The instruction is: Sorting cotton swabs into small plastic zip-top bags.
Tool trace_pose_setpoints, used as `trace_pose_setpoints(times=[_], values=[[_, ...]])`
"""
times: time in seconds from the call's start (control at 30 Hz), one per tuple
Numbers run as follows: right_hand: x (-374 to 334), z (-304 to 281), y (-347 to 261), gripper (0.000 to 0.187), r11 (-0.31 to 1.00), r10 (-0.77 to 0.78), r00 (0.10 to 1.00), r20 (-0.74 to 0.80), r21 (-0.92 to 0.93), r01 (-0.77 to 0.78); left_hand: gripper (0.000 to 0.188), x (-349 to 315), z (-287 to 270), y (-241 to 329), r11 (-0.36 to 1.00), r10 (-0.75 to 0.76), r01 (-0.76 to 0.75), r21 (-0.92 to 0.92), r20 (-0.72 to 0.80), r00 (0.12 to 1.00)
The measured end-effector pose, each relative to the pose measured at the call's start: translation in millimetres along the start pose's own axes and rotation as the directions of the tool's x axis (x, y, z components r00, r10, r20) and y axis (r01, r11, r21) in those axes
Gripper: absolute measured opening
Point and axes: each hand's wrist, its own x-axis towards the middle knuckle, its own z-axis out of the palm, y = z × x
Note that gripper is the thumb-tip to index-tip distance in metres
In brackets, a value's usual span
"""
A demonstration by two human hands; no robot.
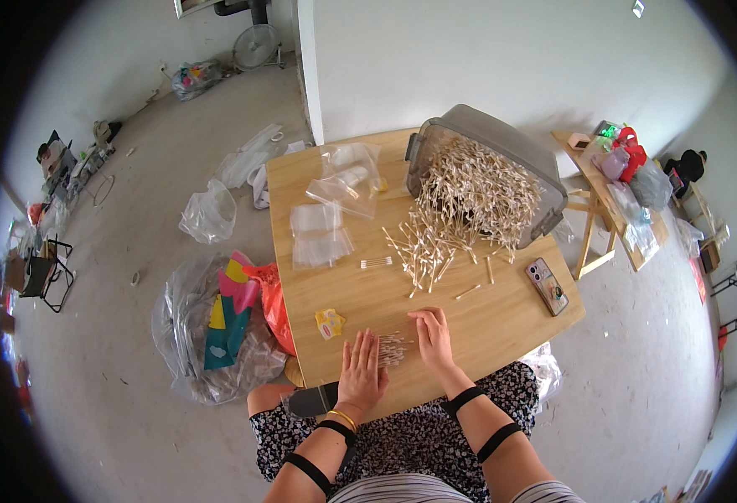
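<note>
A small heap of cotton swabs (393, 349) lies on the wooden table near its front edge, between my two hands. My left hand (362, 369) rests along the heap's left side, fingers straight and close together, holding nothing. On the other side, a small gap from the swabs, my right hand (433, 335) is cupped with its fingers bent inward; nothing shows in it. Yellow-and-white paper labels (330, 324) lie just beyond my left hand. Farther off, a grey plastic bin (487, 126) lies tipped toward me, and a large pile of cotton swabs (469, 197) spills out of it.
Clear plastic bags (322, 239) lie on the table's left, beside a short row of swabs (376, 262). A phone (548, 287) sits at the right edge. A dark flat object (311, 401) juts at the front left edge. Plastic bags (192, 327) stand on the floor to the left.
</note>
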Motion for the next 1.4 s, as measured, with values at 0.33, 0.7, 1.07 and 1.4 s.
trace_pose_setpoints(times=[0.33, 0.7, 1.07, 1.4], values=[[-27, 46, -34, 0.032, 0.985, -0.174, 0.973, 0.150, 0.009, 0.175, 0.076, 1, 2, 1, 0.991, -0.031, 0.024, 0.134, 0.052, 0.998], [-48, -28, 6, 0.037, 0.849, -0.052, 0.999, -0.006, -0.527, 0.041, 0.083, 0, 3, -5, 0.981, -0.026, 0.015, 0.195, 0.053, 0.998], [-48, -26, 10, 0.036, 0.866, -0.077, 0.996, -0.034, -0.498, 0.050, 0.096, 44, -7, -11, 0.980, 0.093, -0.113, 0.163, 0.128, 0.987], [-48, -28, 6, 0.037, 0.865, -0.072, 0.997, -0.015, -0.498, 0.055, 0.091, 22, 11, -3, 0.968, 0.042, -0.065, 0.244, 0.099, 0.994]])
